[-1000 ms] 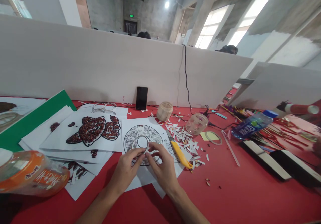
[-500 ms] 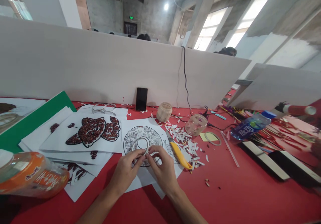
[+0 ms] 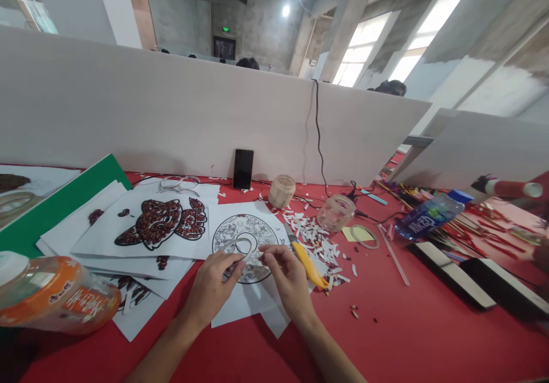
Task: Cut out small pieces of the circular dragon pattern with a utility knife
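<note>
In my left hand [image 3: 212, 280] I pinch a thin pale ring [image 3: 249, 244] that looks like a narrow roll of tape. My right hand [image 3: 288, 277] sits just to its right, thumb and index finger close together; whatever lies between them, if anything, is too small to make out. Both hands are over a white sheet with a round black line drawing [image 3: 227, 226]. Right beside my right hand lies a yellow utility knife [image 3: 309, 266]. White paper scraps [image 3: 319, 237] are strewn behind the knife.
Papers with a bean-covered animal picture [image 3: 158, 223] lie left, near an orange-labelled bottle [image 3: 64, 297]. A phone [image 3: 243, 168] leans on the white partition [image 3: 193, 114]. Two jars [image 3: 282, 192], a tape ring [image 3: 364, 237], a blue-capped bottle [image 3: 431, 217] and black-and-white blocks [image 3: 452, 274] stand or lie rightward.
My right hand has moved a little right, away from my left fingers, which it was touching. The ring has tilted and stays in my left hand.
</note>
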### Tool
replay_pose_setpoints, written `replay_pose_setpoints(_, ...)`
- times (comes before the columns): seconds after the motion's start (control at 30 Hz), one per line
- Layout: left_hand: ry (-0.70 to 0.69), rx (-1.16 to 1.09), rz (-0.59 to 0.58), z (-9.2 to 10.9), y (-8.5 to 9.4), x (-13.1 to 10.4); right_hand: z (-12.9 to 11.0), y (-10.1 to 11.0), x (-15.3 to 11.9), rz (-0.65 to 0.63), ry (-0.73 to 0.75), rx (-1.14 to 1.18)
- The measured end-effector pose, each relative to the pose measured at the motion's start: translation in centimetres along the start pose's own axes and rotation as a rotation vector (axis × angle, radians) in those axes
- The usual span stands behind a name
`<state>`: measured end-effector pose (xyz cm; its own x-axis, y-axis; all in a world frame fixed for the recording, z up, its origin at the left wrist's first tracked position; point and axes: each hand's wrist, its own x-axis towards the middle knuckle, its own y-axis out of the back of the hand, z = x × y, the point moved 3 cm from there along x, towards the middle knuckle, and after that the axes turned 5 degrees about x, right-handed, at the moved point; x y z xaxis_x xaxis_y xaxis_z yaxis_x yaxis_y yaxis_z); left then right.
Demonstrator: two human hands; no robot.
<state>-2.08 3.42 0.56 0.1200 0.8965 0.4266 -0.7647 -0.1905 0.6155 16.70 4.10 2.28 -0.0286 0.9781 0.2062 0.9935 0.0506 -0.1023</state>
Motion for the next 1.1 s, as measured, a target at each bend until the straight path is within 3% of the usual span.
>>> replay_pose_setpoints(0.13,-0.046,0.043,0.008,0.2,0.2,0.1,0.9,0.7,0.3,0.048,-0.107,0.254)
replay_pose_setpoints(0.23,-0.086,0.064,0.014,0.5,0.2,0.1,0.9,0.6,0.3,0.038,-0.107,0.285)
replay_pose_setpoints(0.6,-0.117,-0.037,-0.021,1.2,0.5,0.3,-0.8,-0.5,-0.3,-0.153,0.227,-0.382)
replay_pose_setpoints(1.1,-0.12,-0.099,0.001,2.0,0.6,0.4,-1.4,-1.3,-0.7,-0.19,0.271,-0.462)
